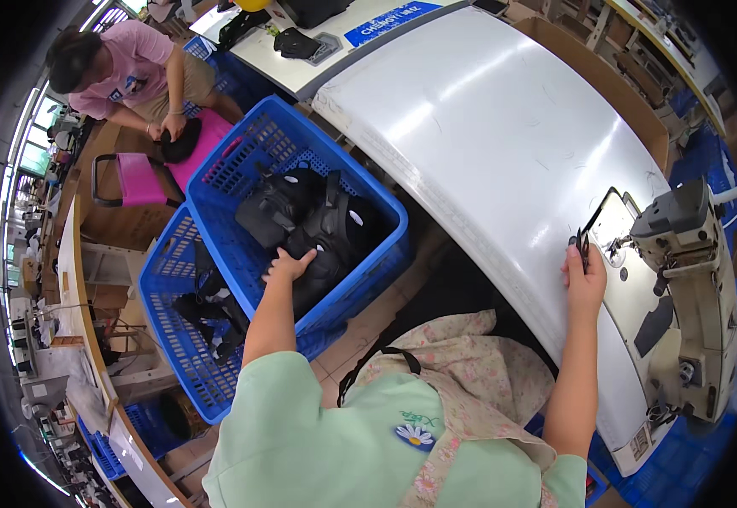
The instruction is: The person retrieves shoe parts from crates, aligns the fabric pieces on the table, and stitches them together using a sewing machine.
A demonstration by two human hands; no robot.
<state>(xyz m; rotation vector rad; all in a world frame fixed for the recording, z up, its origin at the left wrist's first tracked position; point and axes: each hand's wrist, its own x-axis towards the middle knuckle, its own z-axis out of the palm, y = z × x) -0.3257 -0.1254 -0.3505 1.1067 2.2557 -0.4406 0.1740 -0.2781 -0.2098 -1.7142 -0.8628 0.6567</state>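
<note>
L fingers point(290, 262) spread flat on black bag pieces point(318, 233) in blue basket point(241, 161), 10 o'clock | R hand point(584, 279) pinching small black snips point(583, 247) on white table point(487, 127), 3 o'clock | risk: eyes off R — blades near sewing machine point(682, 279) could nick me; L reach may tip the stack

The person wears a pale mint-green short-sleeved top; the sleeves end above the elbows, so both forearms are bare down to the left hand point(286, 266) and the right hand point(584, 284). Over the top lies a cream apron point(470, 372) with a small floral print and a thin black strap. A white-and-yellow daisy patch point(413, 435) sits on the chest, under some green stitching.
</note>
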